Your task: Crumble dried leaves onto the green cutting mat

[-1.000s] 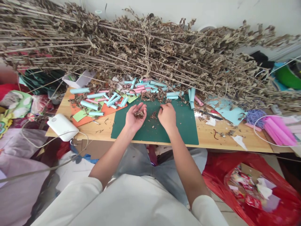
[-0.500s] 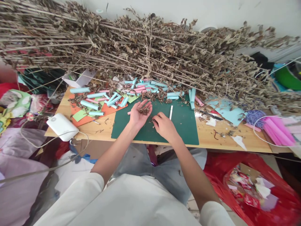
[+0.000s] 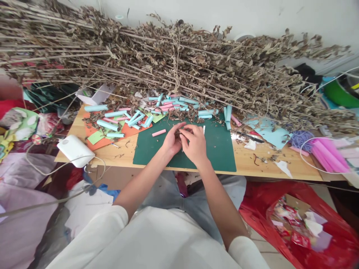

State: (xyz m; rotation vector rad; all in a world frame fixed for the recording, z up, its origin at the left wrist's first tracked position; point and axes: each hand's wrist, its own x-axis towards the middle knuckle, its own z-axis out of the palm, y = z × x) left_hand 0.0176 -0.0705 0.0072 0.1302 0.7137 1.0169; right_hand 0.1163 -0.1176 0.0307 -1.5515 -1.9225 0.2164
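Note:
Over the green cutting mat [image 3: 150, 149], my left hand [image 3: 171, 143] is cupped with its palm up around a small heap of dried leaves [image 3: 177, 133]. My right hand [image 3: 195, 144] meets it from the right, thumb and fingers pinched together at the leaves in the palm. The two hands partly hide the heap. A short pink paper tube [image 3: 159, 133] lies on the mat to the left of my left hand. Behind my right hand, a white stick [image 3: 204, 129] is mostly covered.
Bundled dry stalks [image 3: 179, 63] span the back of the wooden table [image 3: 252, 164]. Blue paper tubes [image 3: 136, 117] and pink ones lie before them. A white power bank [image 3: 75, 150] with a cable sits left. A red bag [image 3: 258, 201] of scraps stands at right, below the table.
My right hand has moved up and left from the mat to my left palm. My left hand has shifted slightly right and curled more, uncovering the pink tube.

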